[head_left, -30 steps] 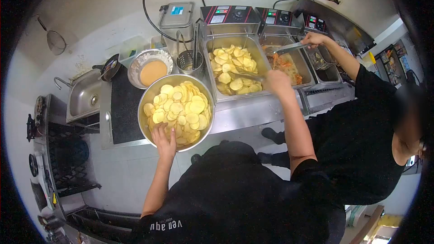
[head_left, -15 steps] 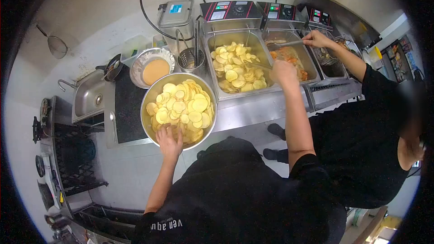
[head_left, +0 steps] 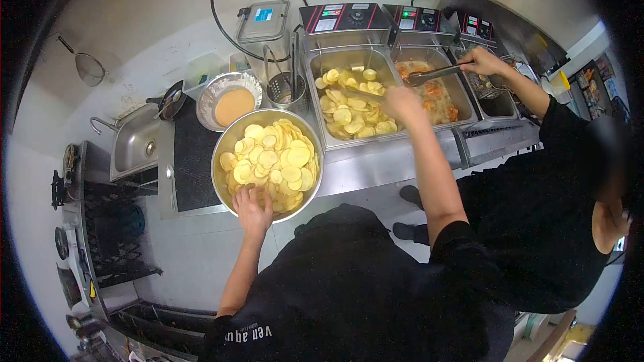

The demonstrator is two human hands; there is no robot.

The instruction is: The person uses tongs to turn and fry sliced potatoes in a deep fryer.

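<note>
My left hand point(head_left: 253, 209) reaches over the near rim of a steel bowl point(head_left: 221, 185), fingers apart and touching the thin potato slices point(head_left: 275, 154) that fill it. My right hand point(head_left: 402, 104) grips a long metal utensil point(head_left: 362, 95), its exact kind unclear. The utensil's far end is among more potato slices point(head_left: 349, 119) in the left fryer point(head_left: 319, 60). Most of the right hand's fingers are turned away from view.
A co-worker's hand point(head_left: 484, 62) holds tongs point(head_left: 433, 75) over the middle fryer point(head_left: 469, 97), where orange-brown pieces bubble. Behind the bowl stand a batter bowl point(head_left: 235, 106) and a perforated utensil holder point(head_left: 285, 90). A sink point(head_left: 137, 147) lies left.
My right hand has moved slightly left and up, swinging the utensil further across the slices in the fryer. The co-worker's tongs have shifted too. My left hand stays at the bowl.
</note>
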